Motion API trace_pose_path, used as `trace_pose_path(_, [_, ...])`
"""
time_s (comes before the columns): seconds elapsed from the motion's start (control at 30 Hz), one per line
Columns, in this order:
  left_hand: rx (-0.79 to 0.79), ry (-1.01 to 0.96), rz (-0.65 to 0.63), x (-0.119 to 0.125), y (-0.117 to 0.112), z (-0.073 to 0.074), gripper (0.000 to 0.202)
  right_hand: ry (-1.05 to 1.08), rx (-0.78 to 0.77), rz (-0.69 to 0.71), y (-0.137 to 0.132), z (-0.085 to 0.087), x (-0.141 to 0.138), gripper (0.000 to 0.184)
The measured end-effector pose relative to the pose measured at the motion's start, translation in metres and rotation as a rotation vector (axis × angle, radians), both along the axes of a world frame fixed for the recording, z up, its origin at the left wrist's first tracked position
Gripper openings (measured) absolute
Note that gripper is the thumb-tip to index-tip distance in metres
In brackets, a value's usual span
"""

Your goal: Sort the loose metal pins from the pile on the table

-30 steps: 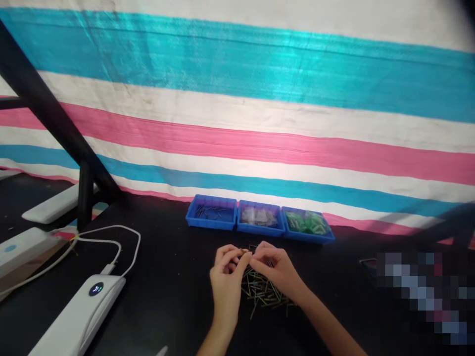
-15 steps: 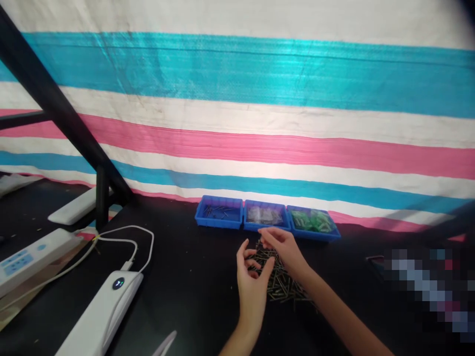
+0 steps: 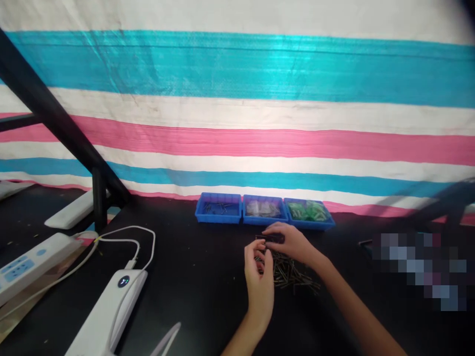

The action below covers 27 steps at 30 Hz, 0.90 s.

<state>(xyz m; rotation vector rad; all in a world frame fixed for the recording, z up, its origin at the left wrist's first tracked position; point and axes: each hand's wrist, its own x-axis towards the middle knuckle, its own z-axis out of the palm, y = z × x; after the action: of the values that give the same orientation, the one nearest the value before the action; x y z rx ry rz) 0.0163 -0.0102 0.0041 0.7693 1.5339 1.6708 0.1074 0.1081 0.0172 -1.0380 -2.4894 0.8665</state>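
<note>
A loose pile of long, thin, brownish metal screws (image 3: 293, 274) lies on the black table, partly covered by my hands. My left hand (image 3: 259, 274) is at the pile's left side, fingers curled inward and thumb raised; whatever lies inside its fingers is hidden. Above the pile's far edge, my right hand (image 3: 291, 242) is closed with its fingertips pinched on a thin dark screw (image 3: 260, 237) pointing left. The fingertips of both hands nearly meet there. Beyond them stands a row of blue trays: one with a few screws (image 3: 218, 217), one with clear bags (image 3: 263, 208), one with green bags (image 3: 307, 211).
To the left lie a white power bank (image 3: 111, 311) with a cable (image 3: 153, 242) and a power strip (image 3: 33, 262). A black frame post (image 3: 70, 138) slants down to the table. A striped sheet (image 3: 237, 113) hangs behind. Something pixelated (image 3: 423, 269) is at right.
My right hand has turned and drawn slightly right and nearer, with a thin screw showing at its fingertips. My left hand has shifted right and its fingers are closer together. The view has tilted slightly.
</note>
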Motion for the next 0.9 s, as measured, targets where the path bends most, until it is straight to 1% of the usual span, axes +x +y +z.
trace_pose_path(0.1, [0.054,0.128,-0.048,-0.001,0.0,0.0,0.013,-0.223,0.066,-0.061,-0.019,-0.01,0.024,0.062])
trace_pose_path(0.13, [0.063,0.15,-0.046,-0.002,0.001,0.0,0.012,-0.261,0.08,-0.09,-0.025,-0.013,0.027,0.067])
trace_pose_path(0.17, [0.068,0.162,-0.037,-0.003,0.002,-0.001,0.011,-0.278,0.092,-0.113,-0.03,-0.015,0.028,0.067])
trace_pose_path(0.3, [0.082,0.177,-0.001,-0.008,0.005,-0.002,0.012,-0.209,0.112,-0.18,-0.041,-0.016,0.025,0.046])
trace_pose_path(0.4, [0.081,0.183,0.01,-0.012,0.005,0.0,0.013,-0.115,0.117,-0.243,-0.045,-0.018,0.021,0.036])
trace_pose_path(0.6, [0.048,0.179,-0.03,-0.012,0.005,-0.004,0.013,0.008,0.093,-0.369,-0.053,-0.026,0.017,0.024])
trace_pose_path(0.7, [0.048,0.184,-0.082,-0.008,0.004,-0.005,0.011,0.058,0.07,-0.403,-0.054,-0.027,0.015,0.019])
trace_pose_path(0.8, [0.054,0.231,-0.129,-0.005,0.003,-0.006,0.012,0.085,0.066,-0.421,-0.053,-0.029,0.015,0.014])
trace_pose_path(0.9, [0.067,0.286,-0.135,-0.005,0.004,-0.01,0.012,0.129,0.063,-0.441,-0.051,-0.032,0.015,0.013])
